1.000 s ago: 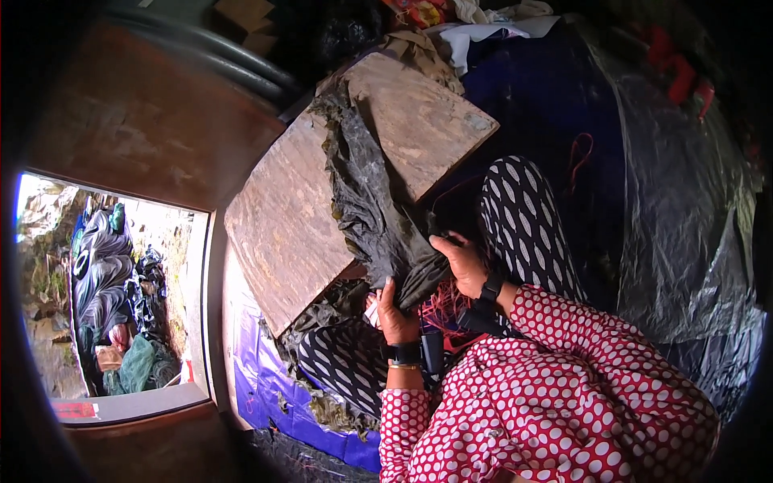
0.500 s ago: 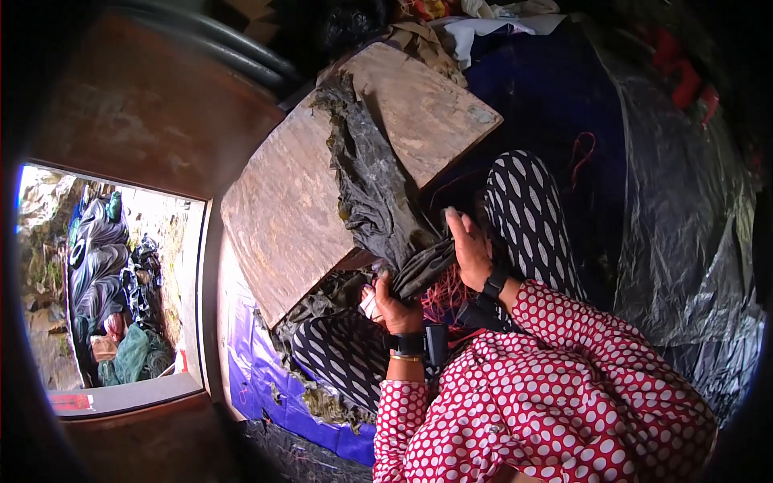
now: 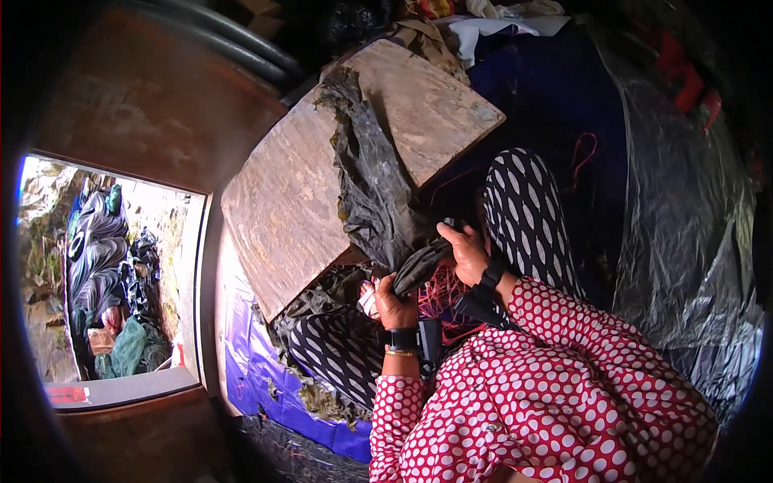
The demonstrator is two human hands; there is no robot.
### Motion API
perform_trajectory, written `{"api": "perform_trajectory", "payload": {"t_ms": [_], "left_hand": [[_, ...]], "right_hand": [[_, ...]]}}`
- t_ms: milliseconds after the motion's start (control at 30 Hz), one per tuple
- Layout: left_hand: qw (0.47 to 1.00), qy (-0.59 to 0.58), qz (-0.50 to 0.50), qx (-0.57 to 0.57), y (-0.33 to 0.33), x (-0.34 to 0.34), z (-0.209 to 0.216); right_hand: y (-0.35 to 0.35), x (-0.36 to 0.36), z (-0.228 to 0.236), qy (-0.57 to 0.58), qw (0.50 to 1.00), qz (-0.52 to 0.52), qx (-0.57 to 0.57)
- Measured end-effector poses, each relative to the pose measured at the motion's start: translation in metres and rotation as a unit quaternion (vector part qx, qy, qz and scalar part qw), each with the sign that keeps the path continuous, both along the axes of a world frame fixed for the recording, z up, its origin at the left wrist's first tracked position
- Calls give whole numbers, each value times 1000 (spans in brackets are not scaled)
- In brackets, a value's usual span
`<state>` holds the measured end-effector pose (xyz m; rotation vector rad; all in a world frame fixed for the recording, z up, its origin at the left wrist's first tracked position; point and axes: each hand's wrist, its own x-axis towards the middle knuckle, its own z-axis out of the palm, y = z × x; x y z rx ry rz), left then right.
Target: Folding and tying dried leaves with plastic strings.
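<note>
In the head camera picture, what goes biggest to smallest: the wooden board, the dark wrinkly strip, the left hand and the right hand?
1. Wooden board
2. Dark wrinkly strip
3. Left hand and right hand: they look too alike to rank.

Comprises one left hand [image 3: 394,309] and one right hand [image 3: 470,256], totaling two hands. Includes one dark wrinkled sheet [image 3: 368,181], one pale wooden board [image 3: 282,225], two black wristbands [image 3: 400,339] and one gold-coloured bracelet [image 3: 400,352]. Also counts two patterned trouser legs [image 3: 527,205], two red-and-white dotted sleeves [image 3: 396,419] and one pale-framed opening [image 3: 129,388].
</note>
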<state>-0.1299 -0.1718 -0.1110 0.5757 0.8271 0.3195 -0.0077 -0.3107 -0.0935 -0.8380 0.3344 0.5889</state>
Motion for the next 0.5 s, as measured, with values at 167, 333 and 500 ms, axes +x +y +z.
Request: {"api": "perform_trajectory", "payload": {"t_ms": [167, 333, 500], "left_hand": [[997, 38, 30, 62, -18, 19, 29], [999, 39, -8, -11, -20, 22, 42], [1000, 16, 6, -5, -13, 16, 35]], "right_hand": [[1, 3, 8, -57, 995, -69, -46], [-4, 14, 44, 25, 996, 72, 51], [-2, 10, 29, 71, 990, 123, 12]]}}
